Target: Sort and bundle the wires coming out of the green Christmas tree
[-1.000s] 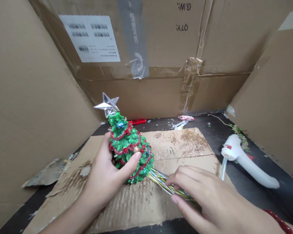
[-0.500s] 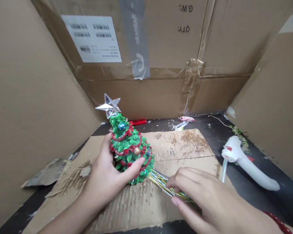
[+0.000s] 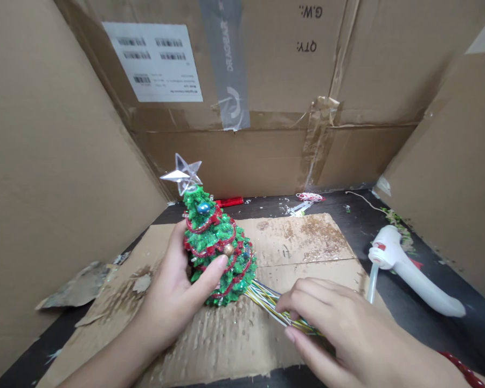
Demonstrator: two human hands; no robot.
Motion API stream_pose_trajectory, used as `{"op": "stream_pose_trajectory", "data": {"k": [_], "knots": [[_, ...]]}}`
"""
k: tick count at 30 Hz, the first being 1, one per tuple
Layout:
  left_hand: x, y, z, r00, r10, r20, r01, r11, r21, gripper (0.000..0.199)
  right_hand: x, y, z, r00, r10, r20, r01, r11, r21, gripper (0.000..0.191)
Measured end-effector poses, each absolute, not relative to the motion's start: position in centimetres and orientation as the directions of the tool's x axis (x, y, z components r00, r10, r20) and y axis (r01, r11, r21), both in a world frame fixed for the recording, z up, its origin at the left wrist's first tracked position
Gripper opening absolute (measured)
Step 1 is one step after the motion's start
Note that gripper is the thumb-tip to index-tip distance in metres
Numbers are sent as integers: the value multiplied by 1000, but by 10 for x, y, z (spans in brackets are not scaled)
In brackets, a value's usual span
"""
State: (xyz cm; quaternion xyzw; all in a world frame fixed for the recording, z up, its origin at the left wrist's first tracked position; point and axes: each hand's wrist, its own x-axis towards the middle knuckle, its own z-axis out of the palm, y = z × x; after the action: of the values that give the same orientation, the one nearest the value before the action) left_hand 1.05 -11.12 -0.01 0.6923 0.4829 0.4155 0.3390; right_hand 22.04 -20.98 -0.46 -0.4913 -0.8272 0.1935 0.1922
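A small green tree with red garlands and bead ornaments leans to the left, a clear star at its tip. My left hand is wrapped round its left side, thumb across the front. From the tree's base a bundle of white, yellow, green and blue wires runs to the lower right. My right hand has its fingers curled round this bundle, which passes under the palm. The bundle's far end is hidden beneath the right hand.
A stained cardboard sheet lies under the hands. At the right rests a white glue gun with a glue stick. Behind are a red tool and tangled string. Tall cardboard walls stand behind and on both sides.
My left thumb has slid slightly up and left on the tree. My right hand and the wires look nearly unchanged; the whole view has shifted a little.
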Motion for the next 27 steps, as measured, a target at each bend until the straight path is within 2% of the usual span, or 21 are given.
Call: {"op": "stream_pose_trajectory", "data": {"k": [11,18,27], "knots": [[14,-116,4,176,963,206,415,-262,872,65,220,-210,-7,-441,886,142,743,449,-497,13],[11,-114,2,190,947,260,514,-322,795,68,221,-208,-7,-438,881,180,737,466,-490,16],[9,-114,3,227,936,267,591,-351,726,72,223,-208,-8,-441,884,157,731,455,-508,16]]}}
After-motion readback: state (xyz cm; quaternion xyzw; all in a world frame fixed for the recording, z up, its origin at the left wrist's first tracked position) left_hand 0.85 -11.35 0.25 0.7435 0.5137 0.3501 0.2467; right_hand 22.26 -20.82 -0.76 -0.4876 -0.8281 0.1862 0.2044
